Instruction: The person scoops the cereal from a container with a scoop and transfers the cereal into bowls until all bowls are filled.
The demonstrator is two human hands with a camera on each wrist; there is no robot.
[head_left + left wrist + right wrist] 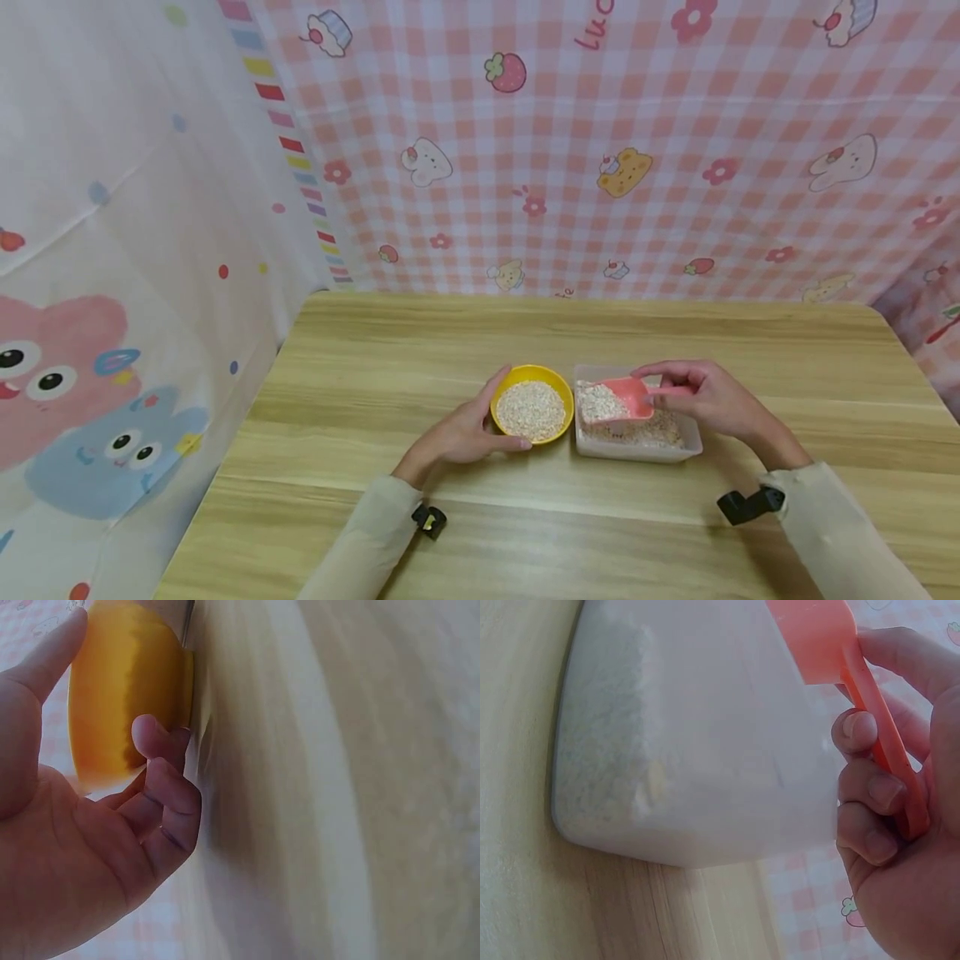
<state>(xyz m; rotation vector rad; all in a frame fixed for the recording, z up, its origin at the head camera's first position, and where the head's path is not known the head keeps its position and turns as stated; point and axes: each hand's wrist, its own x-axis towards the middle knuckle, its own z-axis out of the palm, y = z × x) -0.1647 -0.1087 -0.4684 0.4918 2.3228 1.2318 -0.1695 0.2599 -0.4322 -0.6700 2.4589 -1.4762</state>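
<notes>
A yellow bowl [497, 410] of pale oat flakes [531, 410] stands on the table, left of a translucent plastic tub [637, 452]. My left hand [468, 429] holds the bowl from its left side, thumb along the near rim; in the left wrist view its other fingers [176, 791] curl by the bowl's wall. Over the tub, my right hand [701, 396] grips the handle of a pink scoop [637, 398], which carries a heap of flakes [602, 403]. More flakes [660, 429] lie in the tub beneath. The right wrist view shows the fingers [874, 787] wrapped round the scoop's handle.
Bowl and tub stand almost side by side on a wooden table [390, 350]. A pink checked cloth [465, 208] hangs behind the table's back edge, and a white printed cloth [187, 208] hangs at the left. Black straps [750, 504] sit on both sleeves.
</notes>
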